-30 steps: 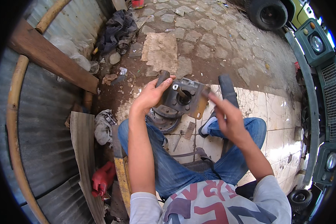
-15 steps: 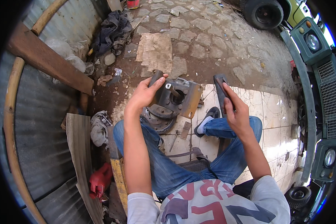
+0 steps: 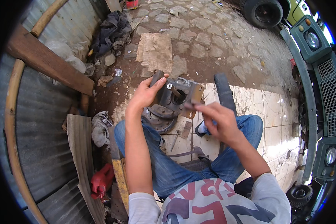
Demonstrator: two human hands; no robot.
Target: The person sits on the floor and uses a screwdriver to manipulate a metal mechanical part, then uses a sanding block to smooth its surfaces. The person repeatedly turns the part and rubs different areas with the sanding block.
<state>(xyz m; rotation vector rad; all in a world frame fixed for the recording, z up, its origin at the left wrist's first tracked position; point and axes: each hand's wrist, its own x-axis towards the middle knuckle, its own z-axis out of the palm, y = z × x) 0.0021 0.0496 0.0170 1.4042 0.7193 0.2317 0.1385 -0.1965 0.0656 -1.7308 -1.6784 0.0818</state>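
One bracket [image 3: 169, 98] is held above the tiles [image 3: 252, 102] near their far edge, the left hand [image 3: 145, 93] wrapped round a tube [image 3: 158, 77] at its left; the right hand [image 3: 223, 121] pinches a dark piece [image 3: 191, 105], blurred, at the bracket's near-right corner

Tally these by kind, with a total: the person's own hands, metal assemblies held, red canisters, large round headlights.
Hands: 2 (left hand, right hand)
Metal assembly: 1
Red canister: 1
Large round headlights: 2
Total: 6
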